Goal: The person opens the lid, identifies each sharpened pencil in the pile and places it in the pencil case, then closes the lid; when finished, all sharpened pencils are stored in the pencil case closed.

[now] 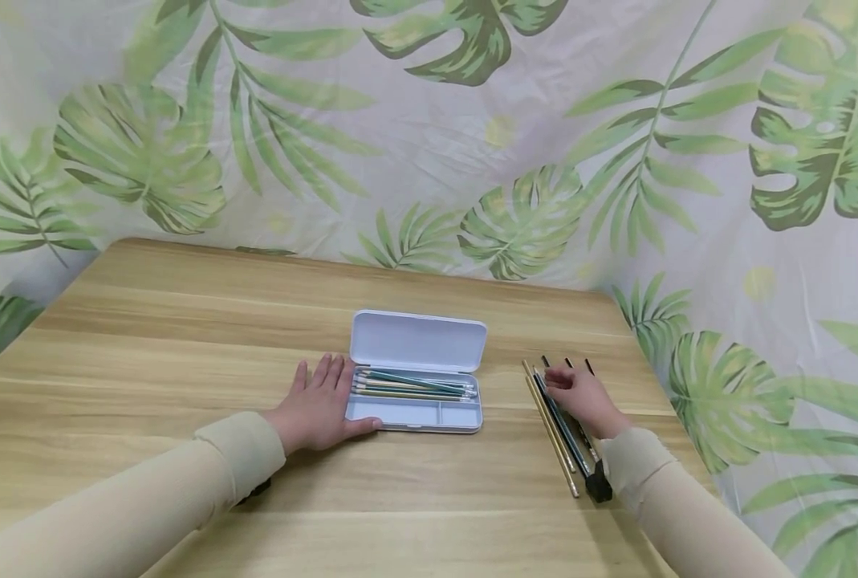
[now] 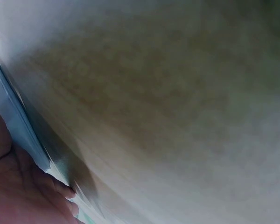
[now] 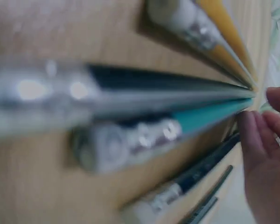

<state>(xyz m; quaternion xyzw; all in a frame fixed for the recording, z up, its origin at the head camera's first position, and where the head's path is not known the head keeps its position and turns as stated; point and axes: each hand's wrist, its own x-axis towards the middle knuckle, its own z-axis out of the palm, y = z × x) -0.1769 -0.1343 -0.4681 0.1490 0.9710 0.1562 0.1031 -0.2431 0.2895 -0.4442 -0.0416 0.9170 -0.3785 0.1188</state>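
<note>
My left hand (image 1: pixel 316 409) lies with straight, spread fingers along the left side of a pale blue pencil case (image 1: pixel 392 413), its thumb at the front edge. The lid (image 1: pixel 417 341) stands raised at the back. Several green and gold pencils (image 1: pixel 410 385) lie in the long rear compartment. Over a loose group of pencils on the right is my right hand (image 1: pixel 583 397), its bent fingertips beside the far ends. In the right wrist view, a gap shows between thumb and fingers (image 3: pixel 252 140), near a dark pencil (image 3: pixel 163 86) and a teal pencil (image 3: pixel 200 116).
Gold pencils (image 1: pixel 551 425) lie at the left of the loose group. Black wrist gear (image 1: pixel 599 484) sits under the right wrist, over the pencils' near ends. The wooden table (image 1: pixel 183 321) ends at a leaf-patterned cloth (image 1: pixel 429 136) behind.
</note>
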